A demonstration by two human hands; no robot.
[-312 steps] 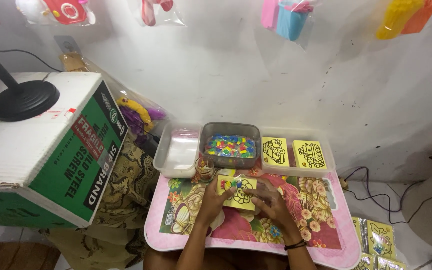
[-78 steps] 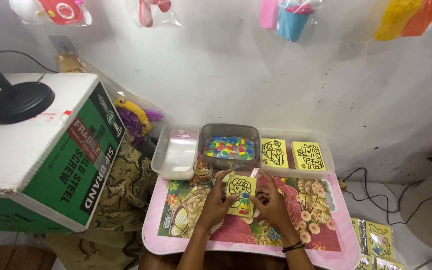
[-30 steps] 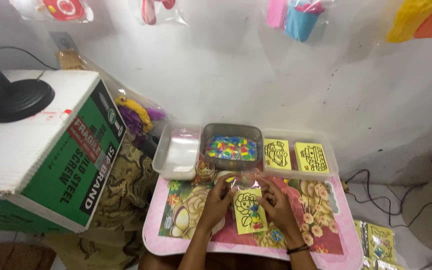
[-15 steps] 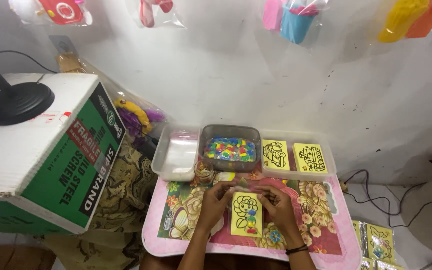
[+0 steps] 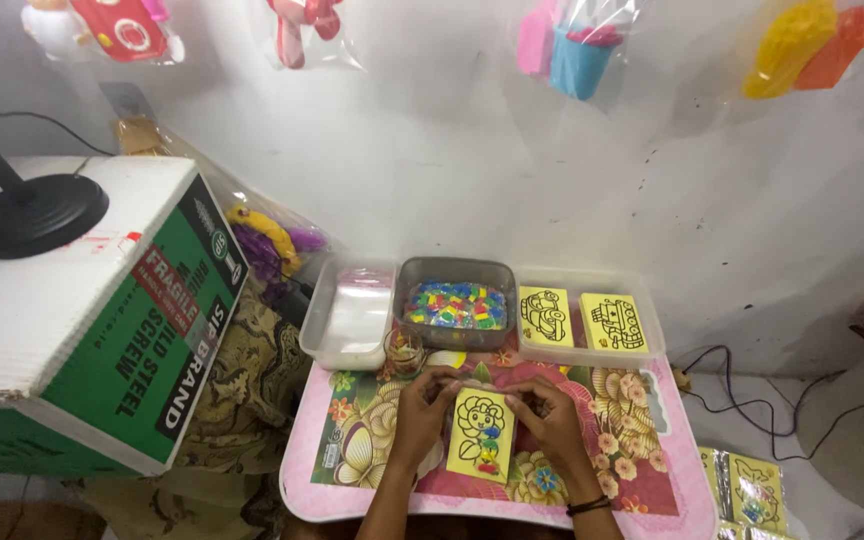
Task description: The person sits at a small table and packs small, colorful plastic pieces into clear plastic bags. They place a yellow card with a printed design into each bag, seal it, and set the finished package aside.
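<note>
Hands meet on a yellow picture card [image 5: 481,436] — left hand [image 5: 420,410] and right hand [image 5: 550,420] pinching its top edge — beside a green-and-white carton [image 5: 102,330].

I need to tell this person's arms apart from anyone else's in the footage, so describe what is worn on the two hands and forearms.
Both forearms are bare, with no sleeves in view. The left hand wears nothing that shows: no glove, ring or band. The right hand is also ungloved; a thin dark band circles its wrist.
</note>
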